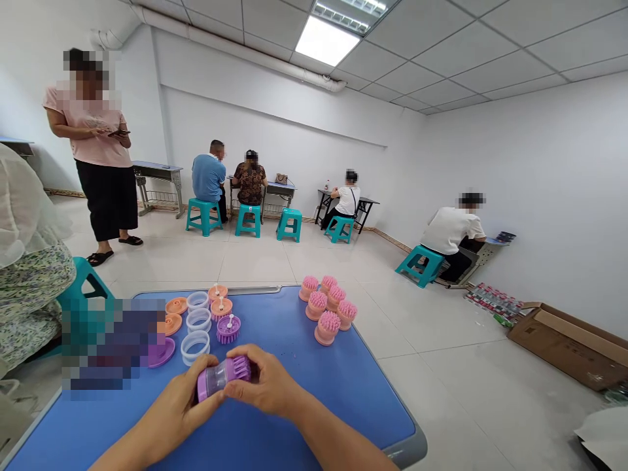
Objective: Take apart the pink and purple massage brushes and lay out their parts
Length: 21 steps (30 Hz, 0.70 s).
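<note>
Here, hands [180, 400] [269, 384] grip the purple brush [217, 378]; it's between them.

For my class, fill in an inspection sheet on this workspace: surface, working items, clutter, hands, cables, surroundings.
Surface: blue tabletop, a few dark specks.
Working items: purple brush in hand; three clear rings; three flat discs, two orange, one purple; three bristled pieces, same colours; six pink brushes grouped at far right.
Clutter: pixelated dark patch at left, unidentifiable.
Hands: left hand grips the brush's base end, right hand its bristled end.
Cables: nothing seen on the tabletop.
Surroundings: seated people, one standing person, teal stools, cardboard box.
</note>
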Each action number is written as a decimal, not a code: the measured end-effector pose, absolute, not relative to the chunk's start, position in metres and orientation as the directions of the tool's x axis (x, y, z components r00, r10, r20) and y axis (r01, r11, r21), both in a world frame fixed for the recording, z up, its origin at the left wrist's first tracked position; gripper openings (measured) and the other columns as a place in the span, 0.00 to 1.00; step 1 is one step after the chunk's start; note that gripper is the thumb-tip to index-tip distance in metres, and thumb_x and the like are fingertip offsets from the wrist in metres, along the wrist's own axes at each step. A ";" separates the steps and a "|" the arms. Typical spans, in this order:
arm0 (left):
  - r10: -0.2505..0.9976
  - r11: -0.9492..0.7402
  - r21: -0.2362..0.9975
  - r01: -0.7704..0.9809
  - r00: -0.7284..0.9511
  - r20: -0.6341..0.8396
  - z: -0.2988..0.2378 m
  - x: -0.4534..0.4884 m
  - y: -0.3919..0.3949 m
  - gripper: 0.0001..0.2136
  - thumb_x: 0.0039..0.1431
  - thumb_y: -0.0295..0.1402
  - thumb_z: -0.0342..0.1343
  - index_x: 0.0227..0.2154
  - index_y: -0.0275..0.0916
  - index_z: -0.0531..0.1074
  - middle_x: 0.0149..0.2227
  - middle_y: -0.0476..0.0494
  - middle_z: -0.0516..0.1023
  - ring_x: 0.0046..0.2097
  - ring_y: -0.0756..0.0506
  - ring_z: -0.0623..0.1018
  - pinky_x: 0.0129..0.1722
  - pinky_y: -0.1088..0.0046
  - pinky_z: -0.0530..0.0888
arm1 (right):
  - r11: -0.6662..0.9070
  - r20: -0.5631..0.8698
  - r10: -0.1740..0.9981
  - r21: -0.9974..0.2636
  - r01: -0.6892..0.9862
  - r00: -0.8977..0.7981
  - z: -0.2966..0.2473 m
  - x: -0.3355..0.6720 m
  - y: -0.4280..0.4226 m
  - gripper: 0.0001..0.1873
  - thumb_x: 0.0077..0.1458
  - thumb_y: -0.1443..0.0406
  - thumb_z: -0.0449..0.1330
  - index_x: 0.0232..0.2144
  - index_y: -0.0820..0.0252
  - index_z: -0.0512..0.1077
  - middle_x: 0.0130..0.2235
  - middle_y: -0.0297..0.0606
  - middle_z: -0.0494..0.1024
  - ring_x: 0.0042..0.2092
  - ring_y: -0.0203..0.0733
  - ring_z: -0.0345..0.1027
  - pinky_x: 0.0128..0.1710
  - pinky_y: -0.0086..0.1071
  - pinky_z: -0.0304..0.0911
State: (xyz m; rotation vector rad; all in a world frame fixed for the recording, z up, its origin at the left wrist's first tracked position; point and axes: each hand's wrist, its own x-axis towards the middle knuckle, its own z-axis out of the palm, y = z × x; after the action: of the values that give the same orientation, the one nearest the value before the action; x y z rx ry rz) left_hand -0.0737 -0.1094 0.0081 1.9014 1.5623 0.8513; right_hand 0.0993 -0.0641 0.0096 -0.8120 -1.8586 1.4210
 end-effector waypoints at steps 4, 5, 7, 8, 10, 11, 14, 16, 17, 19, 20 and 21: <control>0.985 -0.171 0.708 0.685 0.102 0.140 0.006 -0.077 -0.107 0.17 0.51 0.47 0.47 0.38 0.41 0.62 0.23 0.53 0.70 0.23 0.48 0.68 0.23 0.76 0.63 | 0.114 0.077 0.768 -0.993 0.017 -0.635 0.008 0.102 -0.061 0.40 0.38 0.55 0.67 0.53 0.51 0.59 0.51 0.39 0.63 0.43 0.38 0.64 0.41 0.32 0.63; 0.984 -0.180 0.698 0.693 0.122 0.132 0.006 -0.078 -0.106 0.16 0.51 0.46 0.48 0.38 0.41 0.62 0.24 0.53 0.71 0.24 0.48 0.68 0.24 0.76 0.63 | 0.067 0.041 0.775 -0.998 0.017 -0.631 0.006 0.101 -0.059 0.40 0.40 0.52 0.65 0.55 0.51 0.57 0.52 0.41 0.62 0.41 0.37 0.65 0.38 0.31 0.64; 0.978 -0.205 0.679 0.705 0.178 0.111 0.005 -0.079 -0.105 0.15 0.50 0.44 0.49 0.38 0.40 0.62 0.26 0.52 0.72 0.25 0.48 0.69 0.25 0.76 0.65 | -0.009 -0.038 0.782 -0.999 0.050 -0.622 0.002 0.099 -0.056 0.37 0.45 0.46 0.58 0.54 0.55 0.58 0.45 0.41 0.68 0.34 0.34 0.66 0.30 0.29 0.64; 0.973 -0.220 0.671 0.708 0.204 0.104 0.006 -0.079 -0.105 0.15 0.50 0.42 0.50 0.38 0.40 0.62 0.27 0.52 0.72 0.26 0.48 0.69 0.26 0.75 0.65 | -0.037 -0.076 0.776 -0.997 0.074 -0.626 0.000 0.097 -0.056 0.35 0.47 0.44 0.54 0.52 0.58 0.60 0.38 0.39 0.70 0.30 0.33 0.66 0.26 0.28 0.63; 0.968 -0.237 0.658 0.715 0.230 0.100 0.009 -0.079 -0.106 0.14 0.50 0.40 0.51 0.38 0.39 0.62 0.29 0.51 0.72 0.28 0.49 0.69 0.28 0.75 0.65 | -0.066 -0.130 0.748 -0.990 0.122 -0.651 0.000 0.096 -0.056 0.34 0.48 0.43 0.51 0.47 0.63 0.64 0.28 0.34 0.69 0.25 0.33 0.64 0.22 0.27 0.61; 0.967 -0.237 0.654 0.719 0.238 0.089 0.010 -0.079 -0.107 0.14 0.50 0.39 0.51 0.38 0.39 0.61 0.29 0.51 0.71 0.28 0.49 0.69 0.28 0.75 0.65 | -0.065 -0.137 0.738 -0.989 0.133 -0.660 0.000 0.096 -0.056 0.33 0.47 0.43 0.52 0.44 0.64 0.65 0.27 0.33 0.68 0.25 0.33 0.64 0.22 0.27 0.61; 0.968 -0.225 0.662 0.715 0.242 0.068 0.015 -0.079 -0.109 0.13 0.48 0.38 0.52 0.37 0.39 0.62 0.27 0.53 0.69 0.27 0.50 0.67 0.26 0.76 0.63 | 0.000 -0.059 0.733 -0.996 0.086 -0.678 0.005 0.100 -0.058 0.29 0.42 0.49 0.62 0.42 0.62 0.66 0.33 0.35 0.69 0.31 0.35 0.66 0.30 0.30 0.63; 0.974 -0.205 0.669 0.715 0.218 0.065 0.016 -0.079 -0.110 0.14 0.48 0.37 0.53 0.37 0.39 0.62 0.25 0.54 0.67 0.26 0.51 0.66 0.25 0.77 0.61 | 0.001 -0.025 0.722 -0.999 0.037 -0.691 0.007 0.103 -0.059 0.30 0.39 0.53 0.66 0.43 0.60 0.66 0.38 0.36 0.69 0.37 0.37 0.66 0.38 0.33 0.63; 0.976 -0.197 0.671 0.715 0.209 0.064 0.016 -0.079 -0.110 0.14 0.48 0.37 0.53 0.37 0.39 0.61 0.25 0.54 0.67 0.26 0.51 0.65 0.25 0.77 0.61 | -0.031 -0.037 0.726 -0.999 0.020 -0.687 0.008 0.104 -0.059 0.31 0.38 0.53 0.67 0.44 0.59 0.65 0.39 0.37 0.69 0.39 0.38 0.65 0.40 0.34 0.62; 0.977 -0.191 0.673 0.715 0.203 0.061 0.015 -0.080 -0.110 0.14 0.47 0.38 0.54 0.37 0.39 0.62 0.25 0.55 0.66 0.26 0.51 0.65 0.24 0.77 0.60 | -0.134 -0.110 0.747 -0.991 0.013 -0.656 0.009 0.105 -0.059 0.32 0.39 0.50 0.65 0.44 0.58 0.65 0.41 0.37 0.69 0.40 0.39 0.66 0.41 0.35 0.63; 0.977 -0.192 0.673 0.714 0.206 0.060 0.015 -0.080 -0.110 0.15 0.47 0.38 0.54 0.37 0.39 0.61 0.25 0.55 0.66 0.26 0.51 0.64 0.24 0.77 0.59 | -0.183 -0.152 0.754 -0.983 0.018 -0.639 0.009 0.104 -0.060 0.32 0.40 0.48 0.63 0.44 0.57 0.65 0.40 0.37 0.69 0.39 0.38 0.66 0.39 0.35 0.64; 0.976 -0.196 0.676 0.711 0.211 0.061 0.014 -0.081 -0.110 0.15 0.47 0.39 0.54 0.37 0.39 0.61 0.25 0.55 0.66 0.26 0.51 0.64 0.24 0.77 0.59 | -0.224 -0.191 0.753 -0.974 0.027 -0.630 0.009 0.104 -0.060 0.32 0.41 0.45 0.61 0.43 0.57 0.65 0.39 0.37 0.69 0.37 0.37 0.67 0.36 0.35 0.65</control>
State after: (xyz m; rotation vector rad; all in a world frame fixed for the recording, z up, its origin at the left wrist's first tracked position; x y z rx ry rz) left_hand -0.0807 -0.1103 0.0140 1.9768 1.5570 0.6754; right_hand 0.1036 -0.0598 0.0089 -0.9325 -1.5365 1.9050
